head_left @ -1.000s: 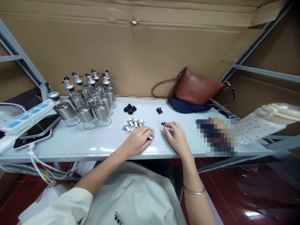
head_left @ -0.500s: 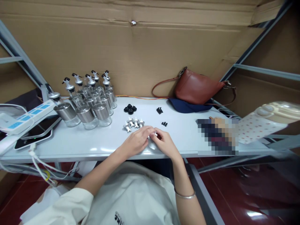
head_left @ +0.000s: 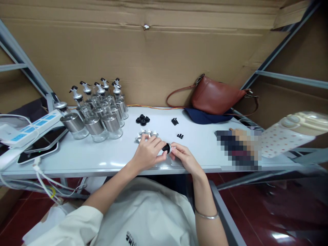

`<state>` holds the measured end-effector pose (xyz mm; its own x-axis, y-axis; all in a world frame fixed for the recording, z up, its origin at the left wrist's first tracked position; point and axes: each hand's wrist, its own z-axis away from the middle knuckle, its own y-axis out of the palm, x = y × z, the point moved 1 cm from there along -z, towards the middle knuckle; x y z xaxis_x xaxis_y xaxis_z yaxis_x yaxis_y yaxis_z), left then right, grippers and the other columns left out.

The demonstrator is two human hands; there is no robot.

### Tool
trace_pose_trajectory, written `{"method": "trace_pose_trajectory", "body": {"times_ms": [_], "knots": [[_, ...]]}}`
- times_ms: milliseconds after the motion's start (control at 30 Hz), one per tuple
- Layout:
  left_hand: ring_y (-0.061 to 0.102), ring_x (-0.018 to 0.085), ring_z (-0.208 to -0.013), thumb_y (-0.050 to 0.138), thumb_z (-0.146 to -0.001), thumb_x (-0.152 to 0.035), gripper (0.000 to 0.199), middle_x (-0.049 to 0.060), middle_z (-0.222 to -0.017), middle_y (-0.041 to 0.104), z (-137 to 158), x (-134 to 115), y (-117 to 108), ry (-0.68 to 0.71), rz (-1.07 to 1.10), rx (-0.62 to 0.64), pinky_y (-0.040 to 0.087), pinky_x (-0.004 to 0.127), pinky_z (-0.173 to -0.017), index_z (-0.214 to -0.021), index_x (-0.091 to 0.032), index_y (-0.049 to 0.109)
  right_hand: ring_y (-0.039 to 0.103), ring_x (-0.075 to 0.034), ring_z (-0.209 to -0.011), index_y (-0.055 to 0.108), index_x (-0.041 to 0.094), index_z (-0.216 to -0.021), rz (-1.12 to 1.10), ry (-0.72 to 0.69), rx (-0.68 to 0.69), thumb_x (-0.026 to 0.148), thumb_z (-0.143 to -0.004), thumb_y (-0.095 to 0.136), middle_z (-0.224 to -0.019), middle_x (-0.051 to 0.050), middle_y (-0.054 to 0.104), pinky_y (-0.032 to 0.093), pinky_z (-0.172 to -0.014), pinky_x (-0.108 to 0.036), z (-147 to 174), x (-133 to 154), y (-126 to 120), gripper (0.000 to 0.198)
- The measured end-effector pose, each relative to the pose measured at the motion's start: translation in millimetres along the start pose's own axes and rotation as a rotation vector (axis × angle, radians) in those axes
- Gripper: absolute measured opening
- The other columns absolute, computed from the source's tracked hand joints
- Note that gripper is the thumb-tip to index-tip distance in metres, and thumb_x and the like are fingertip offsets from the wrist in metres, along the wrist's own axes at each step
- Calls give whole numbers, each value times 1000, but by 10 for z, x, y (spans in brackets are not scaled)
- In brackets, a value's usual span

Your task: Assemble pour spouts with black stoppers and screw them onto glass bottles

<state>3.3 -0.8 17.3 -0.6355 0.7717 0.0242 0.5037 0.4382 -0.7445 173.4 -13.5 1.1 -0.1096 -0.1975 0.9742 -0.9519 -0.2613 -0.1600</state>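
Near the table's front edge, a bottle pourer (head_left: 167, 148) with a black ribbed stopper and a silver collar lies between my two hands. My left hand (head_left: 148, 152) has its thumb and fingers around the black stopper end. My right hand (head_left: 186, 158) pinches the silver spout side, most of which its fingers cover. Just beyond my left hand lie several silver spout tops (head_left: 146, 134), partly hidden by its fingers. Black stoppers (head_left: 142, 119) sit in a cluster farther back. To their right are small black levers (head_left: 174, 121) and short black caps (head_left: 180, 136).
Several glass bottles with steel bands (head_left: 93, 124) stand at the left, some topped with pourers. A power strip (head_left: 33, 128) is beside them. A brown bag (head_left: 217, 94) rests on a navy cap (head_left: 205, 116) at the back right. A spotted flask (head_left: 284, 138) stands far right.
My hands have parted slightly, and the pourer has turned so its black stopper faces left and shows. My left fingers have lifted and cover more of the silver spout tops.
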Motion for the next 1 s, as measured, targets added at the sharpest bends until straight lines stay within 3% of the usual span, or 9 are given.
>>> {"method": "trace_pose_trajectory", "body": {"times_ms": [133, 433, 633, 767, 867, 1000], "knots": [[55, 19, -76, 49, -85, -25, 13, 2, -75, 65, -8, 7, -14, 16, -77, -12, 26, 38, -76, -89, -18, 59, 36, -12, -51, 59, 20, -77, 10, -45, -51, 57, -79, 57, -56, 4, 42, 30, -50, -25, 0, -5, 2, 37], [53, 16, -73, 48, -86, -27, 14, -2, -71, 67, 52, -5, -18, 0, -50, -86, 20, 36, -72, -88, -21, 59, 56, -18, -70, 65, 21, -87, 208, -225, -135, 43, -89, 51, -75, -2, 60, 44, -66, -29, 134, -10, 33, 26], [52, 15, -68, 43, -86, -27, 16, -2, -69, 67, 23, -43, -74, -27, 39, -154, 20, 37, -70, -82, -19, 57, 52, -19, -66, 64, 23, -92, 561, -526, -324, 29, -92, 49, -68, -3, 60, 42, -63, -32, 253, 121, 96, 17], [51, 14, -64, 39, -86, -26, 20, -4, -65, 64, 1, -111, -143, -89, 207, -81, 22, 37, -74, -78, -19, 55, 53, -23, -69, 66, 28, -89, 867, -671, -541, 36, -92, 49, -68, -6, 64, 39, -71, -40, 318, 0, 71, 19], [48, 13, -61, 35, -87, -28, 27, -3, -57, 58, -25, -183, -230, -153, 325, 17, 24, 37, -75, -68, -17, 51, 54, -24, -71, 67, 31, -88, 917, -684, -629, 38, -91, 48, -71, -6, 67, 36, -74, -44, 376, -159, 30, 20], [39, 9, -52, 31, -87, -25, 35, -5, -48, 46, -81, -262, -350, -186, 477, 164, 28, 36, -79, -55, -16, 39, 55, -22, -69, 68, 35, -83, 1043, -832, -751, 28, -88, 56, -68, -3, 63, 35, -74, -43, 445, -253, 28, 15]]}}
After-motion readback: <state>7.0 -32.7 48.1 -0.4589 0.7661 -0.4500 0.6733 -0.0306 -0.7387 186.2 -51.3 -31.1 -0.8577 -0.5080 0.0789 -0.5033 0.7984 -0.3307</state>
